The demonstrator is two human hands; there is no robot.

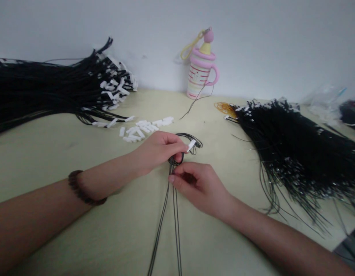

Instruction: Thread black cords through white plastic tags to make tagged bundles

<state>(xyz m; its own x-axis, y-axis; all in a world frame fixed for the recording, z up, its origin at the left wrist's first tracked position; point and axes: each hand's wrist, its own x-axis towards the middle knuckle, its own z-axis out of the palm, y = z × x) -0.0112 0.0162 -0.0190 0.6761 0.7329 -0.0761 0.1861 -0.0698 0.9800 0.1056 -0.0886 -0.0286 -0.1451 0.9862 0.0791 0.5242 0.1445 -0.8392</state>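
The left hand (167,148) is keeping a closed grip on a looped black cord (171,165), and a white tag (191,145) is sticking out at its thumb tip. The right hand (198,188) is pinching the cord's strands on the near side of the loops, its grip closed with thumb and fingertip pressing together. The cord is occupying the middle of the scene, its loops showing right of the left hand's fingers and its strands running in 2 groups toward the near edge. A dark bracelet (84,189) is circling the left wrist.

Below, a pale yellowish counter (108,237) is carrying everything. White pieces (141,129) are lying scattered just beyond the left hand. A big bundle of black cords with white ends (50,84) is filling the far left, and another black bundle (298,149) is spreading on the right, with orange bands (222,107) lying by its far-left corner. A pink-handled cup (200,71) is standing against the plain wall (151,23). Clear plastic (324,105) is resting far right.
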